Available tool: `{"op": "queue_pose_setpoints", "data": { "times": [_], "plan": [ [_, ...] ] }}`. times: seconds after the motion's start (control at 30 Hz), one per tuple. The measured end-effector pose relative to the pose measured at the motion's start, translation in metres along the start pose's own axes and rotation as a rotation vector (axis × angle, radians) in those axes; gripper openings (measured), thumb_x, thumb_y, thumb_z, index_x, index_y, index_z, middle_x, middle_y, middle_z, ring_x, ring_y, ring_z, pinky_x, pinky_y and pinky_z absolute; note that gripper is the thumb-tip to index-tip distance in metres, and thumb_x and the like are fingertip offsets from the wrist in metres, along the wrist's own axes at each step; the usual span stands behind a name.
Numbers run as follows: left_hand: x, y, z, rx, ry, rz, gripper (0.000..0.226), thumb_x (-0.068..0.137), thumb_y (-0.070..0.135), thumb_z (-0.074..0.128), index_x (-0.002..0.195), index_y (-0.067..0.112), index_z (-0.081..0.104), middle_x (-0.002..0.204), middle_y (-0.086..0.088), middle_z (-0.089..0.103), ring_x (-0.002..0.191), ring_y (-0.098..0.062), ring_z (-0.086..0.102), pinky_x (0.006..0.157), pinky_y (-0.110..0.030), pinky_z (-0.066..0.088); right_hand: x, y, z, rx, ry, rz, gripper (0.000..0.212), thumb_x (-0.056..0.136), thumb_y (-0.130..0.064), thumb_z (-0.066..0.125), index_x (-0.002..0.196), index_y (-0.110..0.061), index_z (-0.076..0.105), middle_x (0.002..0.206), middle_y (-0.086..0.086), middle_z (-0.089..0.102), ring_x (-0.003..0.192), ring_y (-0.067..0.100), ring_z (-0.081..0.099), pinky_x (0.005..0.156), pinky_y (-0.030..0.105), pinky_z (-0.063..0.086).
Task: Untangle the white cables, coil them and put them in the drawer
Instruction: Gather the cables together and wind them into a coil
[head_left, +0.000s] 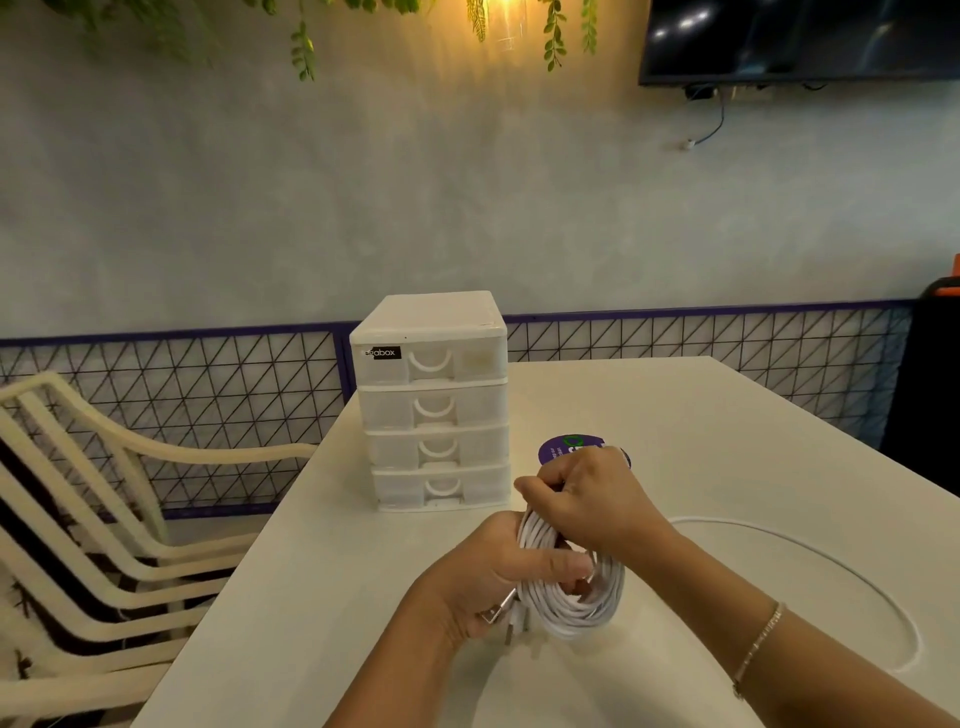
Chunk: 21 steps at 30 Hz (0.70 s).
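Note:
A coil of white cable (571, 608) hangs just above the white table (332, 597). My left hand (483, 577) grips the coil's left side, thumb across the loops, and a metal plug end sticks out below the hand. Over the coil's top, my right hand (592, 499) pinches a strand of the same cable. A loose length of white cable (852, 577) lies in a wide arc on the table to the right. The white drawer unit (434, 400) stands behind my hands with all its drawers shut.
A round purple sticker (558, 449) lies on the table behind my right hand. A cream slatted chair (104, 519) stands at the table's left. A wire mesh fence runs along the wall behind. A dark screen hangs at the upper right.

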<state>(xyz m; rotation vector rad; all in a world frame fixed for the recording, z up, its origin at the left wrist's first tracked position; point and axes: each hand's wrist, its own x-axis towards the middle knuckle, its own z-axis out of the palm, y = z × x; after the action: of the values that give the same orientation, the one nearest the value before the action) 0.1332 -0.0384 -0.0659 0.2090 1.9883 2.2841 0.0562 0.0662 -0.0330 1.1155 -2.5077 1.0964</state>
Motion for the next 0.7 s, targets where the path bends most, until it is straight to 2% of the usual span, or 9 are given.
{"op": "queue_pose_setpoints", "data": {
  "times": [0.1,0.27,0.47,0.57,0.7],
  "plan": [
    [0.002,0.002,0.003,0.199,0.136,-0.010,0.013,0.069,0.012,0.079,0.078,0.016,0.071,0.071,0.001,0.068,0.071,-0.012,0.064,0.073,-0.025,0.052,0.001,0.002,0.001,-0.006,-0.003,0.000,0.036,0.085,-0.021,0.057,0.062,0.006,0.064,0.059,0.019,0.063,0.051,0.016,0.045,0.062,0.030,0.044],
    [0.004,0.003,0.007,0.406,0.307,-0.026,0.029,0.067,0.016,0.080,0.094,0.014,0.070,0.090,-0.004,0.074,0.089,-0.020,0.069,0.087,-0.036,0.053,0.000,0.000,0.002,-0.059,0.051,-0.064,0.038,0.084,-0.028,0.054,0.062,-0.001,0.069,0.057,0.012,0.066,0.053,0.022,0.055,0.062,0.031,0.048],
    [0.007,0.003,0.009,0.604,0.401,-0.069,0.021,0.074,0.022,0.076,0.090,0.028,0.063,0.087,0.006,0.072,0.085,-0.012,0.068,0.081,-0.029,0.054,-0.001,0.003,0.000,-0.073,0.030,-0.007,0.034,0.087,-0.024,0.056,0.066,-0.003,0.071,0.062,0.011,0.068,0.062,0.024,0.061,0.069,0.031,0.050],
    [0.007,0.001,0.008,0.791,0.423,-0.082,0.021,0.082,0.025,0.065,0.102,0.029,0.058,0.092,0.004,0.070,0.085,-0.011,0.067,0.079,-0.027,0.054,-0.004,0.002,0.007,-0.084,0.048,0.062,0.033,0.090,-0.028,0.053,0.073,-0.006,0.072,0.071,0.008,0.071,0.067,0.019,0.062,0.071,0.026,0.050],
    [0.007,0.001,0.008,0.726,0.478,-0.072,0.018,0.090,0.018,0.052,0.105,0.027,0.053,0.085,-0.001,0.068,0.079,-0.015,0.066,0.074,-0.026,0.052,-0.001,0.000,0.014,-0.077,0.110,0.145,0.034,0.091,-0.030,0.052,0.073,-0.008,0.072,0.071,0.007,0.070,0.070,0.018,0.062,0.071,0.026,0.051]
  ]
}}
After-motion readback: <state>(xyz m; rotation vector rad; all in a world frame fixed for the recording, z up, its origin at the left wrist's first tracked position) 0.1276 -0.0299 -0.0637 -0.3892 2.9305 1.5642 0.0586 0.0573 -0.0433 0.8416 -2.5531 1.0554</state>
